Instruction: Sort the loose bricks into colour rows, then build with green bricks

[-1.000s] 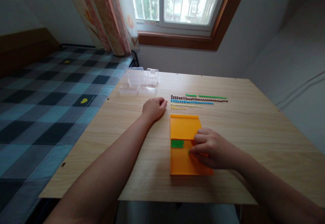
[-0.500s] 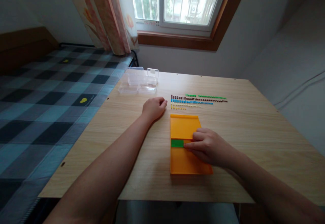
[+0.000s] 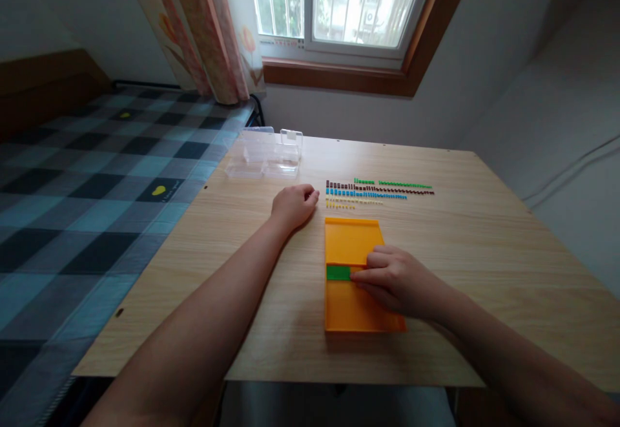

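An orange tray [image 3: 352, 241] lies on the wooden table, split by a raised ridge. Just below that ridge, at the tray's left side, sits a green piece [image 3: 338, 273]. The fingertips of my right hand [image 3: 392, 278] touch the right end of the green piece, fingers pressed together; whether they grip anything else is hidden. My left hand [image 3: 293, 206] rests on the table with its fingers curled, and what they hold, if anything, cannot be seen. Rows of small green, brown, blue and yellow pieces [image 3: 365, 193] stretch rightward beyond the tray.
Clear plastic boxes [image 3: 281, 167] with raised lids stand at the table's back left. The wooden table [image 3: 484, 239] extends to the right of the tray. A checkered bed [image 3: 121, 156] is on the left, and a window with a curtain is behind.
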The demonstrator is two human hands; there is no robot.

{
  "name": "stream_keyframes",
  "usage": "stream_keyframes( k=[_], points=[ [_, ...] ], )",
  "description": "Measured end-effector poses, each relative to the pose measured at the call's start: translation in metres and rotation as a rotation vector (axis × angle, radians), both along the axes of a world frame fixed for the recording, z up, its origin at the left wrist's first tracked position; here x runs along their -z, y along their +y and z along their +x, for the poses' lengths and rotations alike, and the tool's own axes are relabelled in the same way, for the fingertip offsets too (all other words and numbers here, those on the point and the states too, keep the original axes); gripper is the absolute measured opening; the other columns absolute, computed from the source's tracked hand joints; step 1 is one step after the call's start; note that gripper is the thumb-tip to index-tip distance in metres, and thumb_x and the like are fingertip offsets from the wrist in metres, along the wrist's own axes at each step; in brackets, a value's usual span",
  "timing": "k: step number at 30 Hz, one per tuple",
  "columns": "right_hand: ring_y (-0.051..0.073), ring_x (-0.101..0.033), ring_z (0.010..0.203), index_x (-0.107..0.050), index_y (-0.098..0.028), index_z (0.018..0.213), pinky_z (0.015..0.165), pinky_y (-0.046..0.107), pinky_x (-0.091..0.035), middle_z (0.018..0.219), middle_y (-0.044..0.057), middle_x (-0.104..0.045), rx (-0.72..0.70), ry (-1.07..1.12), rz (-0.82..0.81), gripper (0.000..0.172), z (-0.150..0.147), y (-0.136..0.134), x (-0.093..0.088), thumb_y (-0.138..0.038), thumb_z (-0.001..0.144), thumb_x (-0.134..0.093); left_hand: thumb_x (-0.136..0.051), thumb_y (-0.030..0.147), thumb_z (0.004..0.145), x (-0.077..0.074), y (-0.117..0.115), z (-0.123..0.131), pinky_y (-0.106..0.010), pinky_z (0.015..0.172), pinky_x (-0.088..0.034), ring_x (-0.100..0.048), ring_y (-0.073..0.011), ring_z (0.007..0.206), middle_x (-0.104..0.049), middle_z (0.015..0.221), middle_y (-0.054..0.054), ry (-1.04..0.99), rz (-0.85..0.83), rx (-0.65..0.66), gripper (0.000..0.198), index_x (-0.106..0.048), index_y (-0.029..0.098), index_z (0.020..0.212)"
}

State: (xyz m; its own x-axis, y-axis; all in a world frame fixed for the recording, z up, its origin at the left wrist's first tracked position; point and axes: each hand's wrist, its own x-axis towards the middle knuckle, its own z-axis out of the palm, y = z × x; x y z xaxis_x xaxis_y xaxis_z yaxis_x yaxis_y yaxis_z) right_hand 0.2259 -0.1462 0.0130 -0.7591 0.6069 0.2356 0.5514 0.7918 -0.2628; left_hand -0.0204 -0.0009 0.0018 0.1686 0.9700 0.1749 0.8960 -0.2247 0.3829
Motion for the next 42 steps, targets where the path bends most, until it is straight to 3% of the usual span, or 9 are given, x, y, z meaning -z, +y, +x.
stream_keyframes(
  k=[14, 20, 31, 38, 42],
  points=[
    [0.017, -0.047, 0.067, -0.075, -0.021, 0.091, 0.063, 0.033, -0.031, 0.071, 0.003, -0.062, -0.012, 0.008, 0.010, 0.027, -0.001, 0.000, 0.001, -0.023, 0.103, -0.051, -0.047, 0.044, 0.096, -0.002, -0.001, 0.001, -0.032, 0.067, -0.041, -0.068, -0.0234, 0.084, -0.078, 0.094, -0.007, 0.015, -0.010, -0.004, 0.037, -0.078, 0.023, 0.094],
    [0.017, -0.048, 0.066, -0.075, -0.021, 0.097, 0.064, 0.034, -0.034, 0.069, 0.003, -0.061, -0.025, 0.150, 0.111, 0.020, 0.001, 0.003, -0.002, -0.023, 0.101, -0.055, -0.048, 0.043, 0.097, -0.001, 0.001, -0.001, -0.031, 0.064, -0.037, -0.067, -0.0229, 0.083, -0.078, 0.091, -0.007, 0.021, -0.002, 0.005, 0.036, -0.076, 0.023, 0.090],
    [0.019, -0.055, 0.076, -0.074, -0.021, 0.104, 0.076, 0.039, -0.043, 0.076, 0.003, -0.069, 0.214, 0.461, 0.349, 0.016, 0.013, 0.017, -0.002, -0.014, 0.093, -0.064, -0.047, 0.044, 0.096, 0.001, 0.003, -0.003, -0.031, 0.061, -0.032, -0.065, -0.0221, 0.079, -0.077, 0.086, -0.007, -0.008, -0.008, -0.003, 0.036, -0.076, 0.023, 0.088],
    [0.023, -0.058, 0.086, -0.077, -0.023, 0.096, 0.086, 0.043, -0.042, 0.081, 0.003, -0.072, 0.223, 0.268, 0.409, 0.013, 0.023, 0.028, -0.024, -0.020, 0.094, -0.065, -0.046, 0.044, 0.096, 0.003, 0.004, -0.004, -0.031, 0.060, -0.031, -0.065, -0.0222, 0.078, -0.076, 0.084, -0.006, 0.002, -0.007, -0.001, 0.038, -0.075, 0.023, 0.084],
    [0.025, -0.060, 0.094, -0.079, -0.024, 0.092, 0.092, 0.044, -0.043, 0.088, 0.005, -0.074, 0.321, 0.234, 0.416, 0.016, 0.028, 0.055, -0.045, -0.026, 0.095, -0.064, -0.045, 0.045, 0.096, 0.002, 0.004, -0.003, -0.031, 0.062, -0.033, -0.065, -0.0227, 0.079, -0.077, 0.086, -0.007, -0.001, -0.011, -0.011, 0.038, -0.076, 0.024, 0.087]
  ],
)
